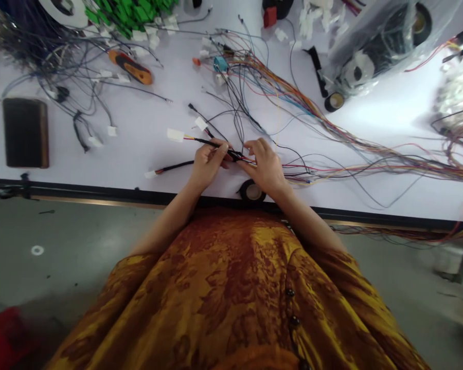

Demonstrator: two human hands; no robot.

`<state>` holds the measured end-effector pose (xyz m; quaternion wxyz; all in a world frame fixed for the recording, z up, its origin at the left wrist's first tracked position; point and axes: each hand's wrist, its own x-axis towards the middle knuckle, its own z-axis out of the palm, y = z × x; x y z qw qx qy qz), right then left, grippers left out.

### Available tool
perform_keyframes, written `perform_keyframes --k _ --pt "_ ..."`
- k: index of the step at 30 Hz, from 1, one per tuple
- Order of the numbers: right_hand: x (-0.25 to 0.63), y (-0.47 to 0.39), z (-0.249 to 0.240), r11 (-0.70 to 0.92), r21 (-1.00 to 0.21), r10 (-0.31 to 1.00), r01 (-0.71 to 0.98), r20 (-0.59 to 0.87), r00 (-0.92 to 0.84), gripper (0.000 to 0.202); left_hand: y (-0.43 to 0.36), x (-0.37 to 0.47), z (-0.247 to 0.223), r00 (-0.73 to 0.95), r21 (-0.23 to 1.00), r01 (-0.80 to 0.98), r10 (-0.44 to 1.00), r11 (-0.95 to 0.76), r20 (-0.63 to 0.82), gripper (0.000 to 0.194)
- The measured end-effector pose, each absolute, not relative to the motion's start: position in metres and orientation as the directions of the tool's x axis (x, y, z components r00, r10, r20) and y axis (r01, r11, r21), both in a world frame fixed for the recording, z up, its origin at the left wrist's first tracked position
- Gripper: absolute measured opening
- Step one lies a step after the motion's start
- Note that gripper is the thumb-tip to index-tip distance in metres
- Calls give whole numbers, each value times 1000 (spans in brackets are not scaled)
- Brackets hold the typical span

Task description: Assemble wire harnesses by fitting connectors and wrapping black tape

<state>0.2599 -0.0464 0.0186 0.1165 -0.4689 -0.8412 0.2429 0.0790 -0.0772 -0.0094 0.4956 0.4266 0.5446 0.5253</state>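
My left hand (209,163) is closed round a wire harness (206,142), gripping its black-wrapped branches between thumb and fingers. Two branches stick out to the left, ending in white connectors, one an upper connector (175,135) and one a lower connector (150,174). A third white connector (201,123) lies just above. My right hand (267,167) pinches the same harness where the black wrap meets loose coloured wires (332,168) running off to the right. Its fingertips partly hide the joint. Below my right hand, at the table edge, lies a roll of black tape (253,190).
An orange-black cutter (131,67) and a dark rectangular case (25,132) lie left on the white table (139,118). Green connectors (135,13) are heaped behind. A long wire bundle (304,100) crosses rightward, near a small tape roll (334,102) and a plastic bag (386,46).
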Motion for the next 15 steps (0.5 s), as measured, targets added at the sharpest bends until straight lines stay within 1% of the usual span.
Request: perform_keyframes --k 1,2,4,5,6,7,8,9,11,12,13,14,15 --pt "255 -40 18 409 -483 864 774 -67 -498 30 -79 75 -7 -188 997 -45 980 65 -73 41" --pt "251 -36 17 412 -440 860 798 -102 -501 26 -82 70 -4 -237 998 -36 969 58 -65 42" --pt "246 -31 13 485 -345 812 804 -163 -560 25 -89 55 3 -305 994 -21 946 110 -111 45" --pt "244 -31 12 526 -297 789 797 -179 -588 27 -95 46 7 -284 985 8 945 171 -162 46" --pt "244 -32 10 562 -254 769 787 -190 -610 30 -101 38 12 -219 968 66 950 240 -221 45" --pt "244 -33 9 589 -216 754 779 -199 -626 32 -108 30 17 -132 942 163 952 294 -274 44" --pt "244 -34 9 611 -185 740 769 -209 -639 34 -115 24 22 -37 907 292 952 302 -305 42" --pt "244 -36 9 632 -164 725 757 -218 -653 35 -121 20 26 6 873 416 960 253 -281 38" --pt "243 -37 12 663 -149 697 734 -237 -677 35 -127 18 28 -33 775 627 997 79 -75 28" --pt "243 -38 14 667 -153 690 729 -242 -682 33 -127 20 25 -32 707 707 999 -6 40 25" --pt "244 -38 16 665 -169 688 727 -241 -685 33 -125 23 20 3 637 767 993 -78 118 27" --pt "245 -37 19 658 -195 688 727 -238 -686 34 -121 25 12 72 577 804 987 -142 144 32" --pt "248 -37 21 644 -229 692 730 -232 -684 37 -116 27 3 146 534 823 981 -193 130 36"
